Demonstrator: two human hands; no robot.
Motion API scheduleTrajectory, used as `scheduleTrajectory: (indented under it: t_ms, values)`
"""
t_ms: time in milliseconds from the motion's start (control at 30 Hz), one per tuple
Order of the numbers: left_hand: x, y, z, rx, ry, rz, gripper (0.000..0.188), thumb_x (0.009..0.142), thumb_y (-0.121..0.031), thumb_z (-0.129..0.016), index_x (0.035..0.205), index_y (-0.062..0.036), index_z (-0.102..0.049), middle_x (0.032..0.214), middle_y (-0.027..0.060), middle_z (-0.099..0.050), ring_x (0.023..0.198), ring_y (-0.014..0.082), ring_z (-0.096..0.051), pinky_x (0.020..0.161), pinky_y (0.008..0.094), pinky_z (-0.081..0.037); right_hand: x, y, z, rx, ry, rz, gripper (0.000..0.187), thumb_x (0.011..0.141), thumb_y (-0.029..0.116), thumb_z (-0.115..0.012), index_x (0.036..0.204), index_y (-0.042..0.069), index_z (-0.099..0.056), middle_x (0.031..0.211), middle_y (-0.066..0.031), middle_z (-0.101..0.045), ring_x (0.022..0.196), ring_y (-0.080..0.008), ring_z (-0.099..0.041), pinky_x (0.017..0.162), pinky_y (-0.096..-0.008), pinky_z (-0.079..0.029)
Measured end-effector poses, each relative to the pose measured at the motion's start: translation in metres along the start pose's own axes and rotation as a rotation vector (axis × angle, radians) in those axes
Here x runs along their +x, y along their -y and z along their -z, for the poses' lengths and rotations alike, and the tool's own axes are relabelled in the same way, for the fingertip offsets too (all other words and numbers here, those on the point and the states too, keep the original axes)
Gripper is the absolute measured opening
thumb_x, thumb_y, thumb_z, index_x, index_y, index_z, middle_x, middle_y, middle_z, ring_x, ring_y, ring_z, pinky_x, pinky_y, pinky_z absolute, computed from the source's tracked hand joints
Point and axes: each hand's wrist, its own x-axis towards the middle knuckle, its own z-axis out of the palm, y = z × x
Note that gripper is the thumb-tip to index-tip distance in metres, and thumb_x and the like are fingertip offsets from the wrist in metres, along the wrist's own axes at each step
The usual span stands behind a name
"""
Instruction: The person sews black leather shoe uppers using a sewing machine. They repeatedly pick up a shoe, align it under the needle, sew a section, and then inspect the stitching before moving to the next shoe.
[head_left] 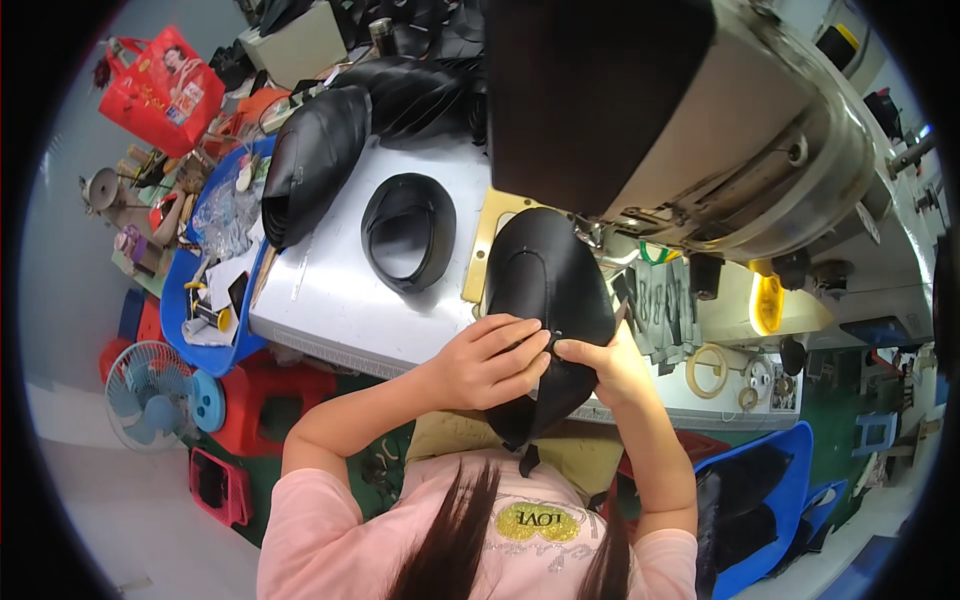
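A black leather shoe upper [545, 265] lies under the sewing machine [745, 140], its rounded toe end pointing away from me. My left hand [492, 362] grips its near left side, with the fingers bent over the leather. On the opposite side, my right hand [603, 362] pinches the edge, thumb on top and fingers hidden beneath. Both hands almost meet at the middle of the piece. The machine head covers the needle area. A second black upper [446, 235], curved into a ring, rests on the table left of the machine.
Stacked black uppers [318, 165] line the far left of the silver worktable [335, 325]. A blue tray [180, 325] with thread and scraps adjoins it. Grey straps [665, 310] and a tape roll [707, 370] lie at right, above a blue bin [765, 560]. A fan [150, 395] stands left.
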Motion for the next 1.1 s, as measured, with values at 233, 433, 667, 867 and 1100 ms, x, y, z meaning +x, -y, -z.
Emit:
scheduleTrajectory:
  t_ms: [233,433,667,867,1100]
  values:
    - [0.017,0.029,-0.012,-0.122,-0.078,0.019,0.018,0.066,-0.002,-0.062,0.083,-0.0002,-0.058,0.096,0.0141,-0.059,0.089,0.0286,-0.057,0.071,0.0368,-0.048,0.016,0.009,0.007,0.051,-0.044,0.033,0.054,0.062,-0.001,-0.067,0.111,0.001,-0.045,0.099,-0.0088,-0.056,0.086,-0.0169,-0.056,0.078,-0.03,-0.047]
    - [0.032,0.048,-0.025,-0.187,-0.084,0.013,0.017,0.064,0.002,-0.064,0.08,0.0007,-0.058,0.095,0.0129,-0.059,0.088,0.0279,-0.058,0.07,0.0367,-0.049,0.008,-0.002,0.038,0.026,-0.067,0.226,0.031,0.07,0.011,-0.067,0.095,0.003,-0.052,0.082,-0.0025,-0.056,0.073,-0.0102,-0.053,0.063,-0.0213,-0.042]
    - [0.05,0.062,-0.029,-0.196,-0.132,0.067,0.022,0.061,0.001,-0.062,0.082,-0.0014,-0.059,0.093,0.0113,-0.058,0.087,0.0257,-0.056,0.071,0.0347,-0.048,0.011,0.012,0.035,-0.16,-0.223,0.287,0.017,0.071,0.013,-0.067,0.067,0.005,-0.053,0.057,0.0016,-0.05,0.046,-0.0044,-0.04,0.044,-0.0169,-0.029]
    - [0.053,0.069,-0.036,-0.165,-0.158,0.131,0.021,0.059,0.001,-0.063,0.08,-0.0027,-0.061,0.084,0.0082,-0.06,0.08,0.0243,-0.057,0.069,0.0322,-0.047,0.027,0.002,0.053,-0.088,-0.313,0.299,0.016,0.069,0.015,-0.069,0.071,0.003,-0.058,0.059,0.0009,-0.053,0.047,-0.0045,-0.041,0.044,-0.0161,-0.029]
    - [0.053,0.069,-0.038,-0.174,-0.18,0.162,0.02,0.06,0.002,-0.063,0.08,-0.0025,-0.062,0.083,0.0083,-0.06,0.079,0.0248,-0.057,0.068,0.0319,-0.046,0.034,-0.004,0.059,-0.178,-0.394,0.372,0.017,0.068,0.016,-0.07,0.069,0.004,-0.057,0.057,0.0012,-0.052,0.047,-0.0043,-0.041,0.043,-0.0165,-0.029]
